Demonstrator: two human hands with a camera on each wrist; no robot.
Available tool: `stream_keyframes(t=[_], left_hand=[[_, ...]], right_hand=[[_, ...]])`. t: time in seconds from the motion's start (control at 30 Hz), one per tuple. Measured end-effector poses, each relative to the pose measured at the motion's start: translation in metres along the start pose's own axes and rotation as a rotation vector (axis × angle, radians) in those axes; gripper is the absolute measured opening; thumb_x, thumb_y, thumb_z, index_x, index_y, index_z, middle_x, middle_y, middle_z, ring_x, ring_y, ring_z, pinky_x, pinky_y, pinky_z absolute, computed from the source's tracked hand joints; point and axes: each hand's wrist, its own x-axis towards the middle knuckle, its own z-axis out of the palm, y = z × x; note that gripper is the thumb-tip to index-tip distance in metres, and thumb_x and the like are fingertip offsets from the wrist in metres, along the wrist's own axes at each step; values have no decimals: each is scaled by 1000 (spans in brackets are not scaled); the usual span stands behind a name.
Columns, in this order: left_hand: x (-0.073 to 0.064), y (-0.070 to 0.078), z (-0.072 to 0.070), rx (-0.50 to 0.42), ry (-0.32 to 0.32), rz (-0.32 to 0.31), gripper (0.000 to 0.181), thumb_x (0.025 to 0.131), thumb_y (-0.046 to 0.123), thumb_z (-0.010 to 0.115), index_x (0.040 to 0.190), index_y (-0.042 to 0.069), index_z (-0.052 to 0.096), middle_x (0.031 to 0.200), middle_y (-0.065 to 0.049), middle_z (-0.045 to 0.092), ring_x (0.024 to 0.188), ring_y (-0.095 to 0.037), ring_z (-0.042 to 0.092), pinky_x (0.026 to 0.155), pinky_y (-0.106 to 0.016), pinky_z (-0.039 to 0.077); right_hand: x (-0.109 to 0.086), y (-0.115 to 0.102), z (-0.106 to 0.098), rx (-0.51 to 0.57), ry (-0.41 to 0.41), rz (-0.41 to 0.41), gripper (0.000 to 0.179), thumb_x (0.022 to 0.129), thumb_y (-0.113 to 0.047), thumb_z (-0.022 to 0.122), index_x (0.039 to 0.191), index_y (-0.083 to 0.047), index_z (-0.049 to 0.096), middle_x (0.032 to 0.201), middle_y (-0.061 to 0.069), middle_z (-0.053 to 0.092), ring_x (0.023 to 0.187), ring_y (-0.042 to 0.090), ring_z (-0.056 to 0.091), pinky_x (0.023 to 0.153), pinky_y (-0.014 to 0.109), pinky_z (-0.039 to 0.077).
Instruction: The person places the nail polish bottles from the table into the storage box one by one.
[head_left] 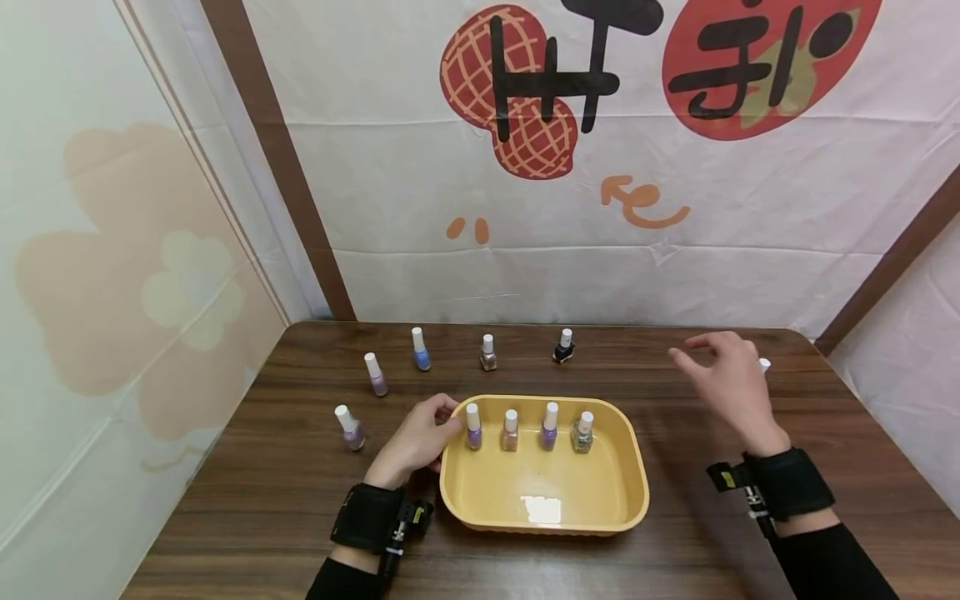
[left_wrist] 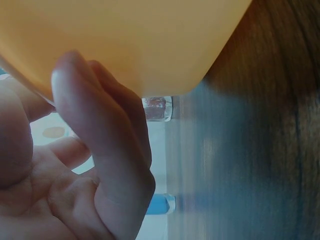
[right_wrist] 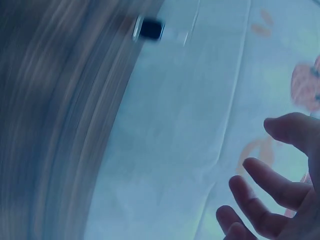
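Note:
My left hand [head_left: 417, 438] grips the left rim of a yellow tray [head_left: 543, 528]; the left wrist view shows its fingers bent against the tray's wall [left_wrist: 150, 45]. Inside the tray, along its far side, several nail polish bottles with white caps stand in a row, from a purple bottle [head_left: 474, 437] at the left to a glittery bottle [head_left: 582, 437] at the right. My right hand [head_left: 726, 385] is raised over the right part of the table, fingers spread and slightly bent, holding nothing. Partly hidden behind it is a white cap [head_left: 764, 365].
Behind the tray stand a black bottle [head_left: 564, 348], a brownish glitter bottle [head_left: 488, 357] and a blue bottle [head_left: 422, 354]. Two pale purple bottles, one farther back [head_left: 377, 379] and one nearer [head_left: 352, 431], stand left of it. A printed cloth [head_left: 525, 283] hangs behind the wooden table [head_left: 247, 500].

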Motion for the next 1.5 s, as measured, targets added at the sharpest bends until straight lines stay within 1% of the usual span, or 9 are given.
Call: stream_keyframes(t=[0.13, 0.23, 0.37, 0.53, 0.63, 0.97, 1.17, 1.33, 1.5], left_hand=[[1, 1, 0, 14, 3, -4, 19, 95, 17, 54, 111, 9, 60, 95, -12, 62, 49, -15, 55, 39, -26, 46], [1, 1, 0, 23, 6, -8, 19, 95, 18, 54, 111, 8, 60, 95, -11, 61, 51, -16, 56, 39, -26, 46], [2, 1, 1, 20, 7, -13, 19, 95, 18, 54, 110, 8, 60, 96, -12, 60, 52, -17, 57, 39, -26, 46], [1, 1, 0, 3, 10, -7, 18, 94, 16, 54, 109, 8, 60, 93, -12, 62, 51, -16, 58, 38, -27, 47], [0, 1, -1, -1, 7, -5, 18, 94, 16, 54, 109, 8, 60, 89, -13, 63, 50, -16, 58, 38, -27, 47], [-1, 0, 0, 6, 3, 3, 18, 95, 16, 54, 109, 8, 60, 81, -12, 63, 47, -14, 55, 38, -27, 46], [-1, 0, 0, 4, -7, -1, 18, 95, 17, 54, 111, 9, 59, 85, -13, 63, 50, -16, 58, 39, -26, 47], [-1, 0, 0, 6, -8, -6, 18, 95, 17, 53, 110, 8, 59, 81, -13, 64, 50, -16, 58, 39, -27, 47], [0, 0, 0, 12, -1, -8, 19, 95, 18, 53, 110, 8, 60, 87, -12, 63, 52, -17, 59, 39, -27, 48]], right_hand=[[4, 26, -11, -12, 18, 86, 34, 95, -25, 60, 107, 7, 66, 110, 30, 58, 96, 42, 51, 82, 55, 38], [6, 46, -16, -25, 49, 149, 36, 95, -24, 59, 110, 8, 65, 113, 31, 57, 96, 43, 52, 81, 55, 38], [9, 72, -22, -42, 75, 273, 40, 94, -25, 58, 116, 9, 62, 115, 33, 58, 106, 46, 50, 87, 57, 38], [8, 99, -22, -36, 40, 458, 49, 95, -29, 55, 126, 8, 56, 124, 32, 54, 118, 47, 44, 94, 57, 37], [5, 112, -19, -40, 16, 521, 53, 95, -31, 54, 129, 9, 53, 127, 33, 54, 118, 47, 46, 94, 55, 39], [-1, 138, -5, -71, -31, 580, 54, 91, -31, 54, 126, 10, 55, 122, 31, 58, 110, 45, 52, 88, 50, 42], [-1, 141, 1, -71, -58, 585, 52, 90, -29, 53, 126, 10, 54, 121, 30, 59, 110, 44, 53, 88, 48, 42], [-1, 144, 5, -63, -66, 586, 51, 92, -27, 55, 127, 10, 53, 122, 30, 60, 110, 44, 54, 86, 46, 43], [0, 143, 7, -60, -77, 579, 50, 92, -27, 55, 126, 10, 53, 122, 30, 59, 111, 44, 54, 84, 45, 44]])
